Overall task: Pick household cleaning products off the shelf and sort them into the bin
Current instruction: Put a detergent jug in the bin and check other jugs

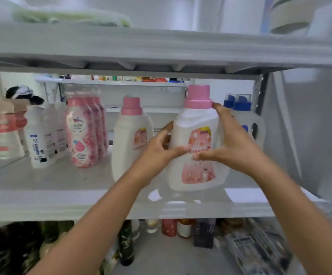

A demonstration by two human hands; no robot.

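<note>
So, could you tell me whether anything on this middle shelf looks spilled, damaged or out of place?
Nothing looks spilled or damaged. Only the white plastic jug with the pink cap sits forward of its row, at the front of the white shelf, gripped by the left hand and right hand.

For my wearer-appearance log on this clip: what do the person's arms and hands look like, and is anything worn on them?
Both arms are bare as far as the frame shows: no sleeve on the left forearm or the right forearm. The left hand and right hand wear no gloves, and no ring, watch or bracelet shows. Blur hides finer detail.
</note>
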